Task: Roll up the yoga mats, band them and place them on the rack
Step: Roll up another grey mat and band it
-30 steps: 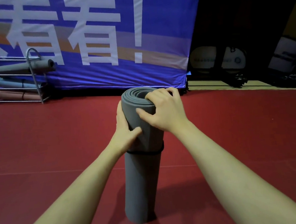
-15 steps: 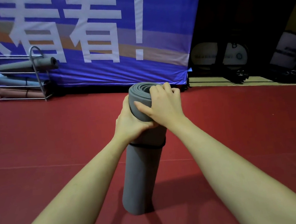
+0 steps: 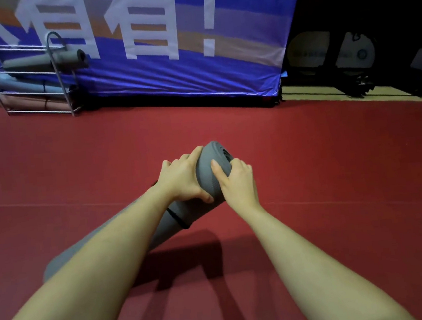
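A rolled grey yoga mat (image 3: 206, 170) leans steeply to the lower left, its far end raised and its near end (image 3: 52, 270) low by the red floor. A black band (image 3: 178, 219) circles it below my hands. My left hand (image 3: 181, 181) grips the roll from the left, thumb underneath. My right hand (image 3: 235, 180) holds its upper end from the right, thumb across the top. My left forearm hides the middle of the mat.
A metal rack (image 3: 62, 79) stands at the far left against a blue banner (image 3: 167, 47); a grey, a pale blue and a pink rolled mat lie on its shelves. Dark equipment (image 3: 351, 67) sits at the back right. Red floor (image 3: 336, 172) stretches between me and the rack.
The mat stood upright on the floor before; it now tips over toward the lower left with both hands still holding its top end. The view has dropped lower.
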`<action>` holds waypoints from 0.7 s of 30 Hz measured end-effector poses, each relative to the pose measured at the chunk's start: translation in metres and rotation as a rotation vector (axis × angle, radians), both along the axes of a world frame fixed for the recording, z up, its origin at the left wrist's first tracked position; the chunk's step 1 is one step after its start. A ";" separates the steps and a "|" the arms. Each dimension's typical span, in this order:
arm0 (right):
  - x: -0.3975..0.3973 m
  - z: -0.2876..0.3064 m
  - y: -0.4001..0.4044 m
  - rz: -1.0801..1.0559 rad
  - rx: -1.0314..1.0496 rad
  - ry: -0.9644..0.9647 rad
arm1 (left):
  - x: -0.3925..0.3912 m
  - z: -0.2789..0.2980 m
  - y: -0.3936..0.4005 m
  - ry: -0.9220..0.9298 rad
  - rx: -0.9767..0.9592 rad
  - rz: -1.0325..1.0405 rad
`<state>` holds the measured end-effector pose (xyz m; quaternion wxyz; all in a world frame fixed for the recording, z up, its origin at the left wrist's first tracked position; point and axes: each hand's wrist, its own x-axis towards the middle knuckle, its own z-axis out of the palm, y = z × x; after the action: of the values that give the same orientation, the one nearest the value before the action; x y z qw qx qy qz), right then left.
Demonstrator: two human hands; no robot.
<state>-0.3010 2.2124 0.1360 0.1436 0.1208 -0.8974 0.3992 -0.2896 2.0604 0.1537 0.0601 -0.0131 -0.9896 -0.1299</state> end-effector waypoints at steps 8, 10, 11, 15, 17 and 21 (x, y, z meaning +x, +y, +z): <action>0.000 -0.057 0.026 -0.070 -0.014 -0.076 | -0.006 -0.055 0.025 -0.093 -0.039 -0.063; 0.000 -0.071 0.036 -0.101 -0.014 -0.116 | -0.006 -0.072 0.036 -0.160 -0.010 -0.042; 0.001 -0.079 0.040 -0.130 -0.010 -0.138 | -0.005 -0.082 0.041 -0.199 0.008 -0.015; 0.006 -0.117 0.058 -0.266 0.029 -0.210 | 0.002 -0.129 0.054 -0.297 -0.119 -0.045; 0.011 -0.143 0.071 -0.311 0.123 -0.244 | 0.006 -0.154 0.061 -0.302 -0.191 -0.092; 0.024 -0.187 0.090 -0.324 0.284 -0.409 | 0.016 -0.201 0.089 -0.297 -0.194 -0.128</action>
<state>-0.2771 2.3025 -0.0509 0.0034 -0.0879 -0.9623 0.2574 -0.2735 2.1490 -0.0475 -0.0964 -0.0626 -0.9926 -0.0378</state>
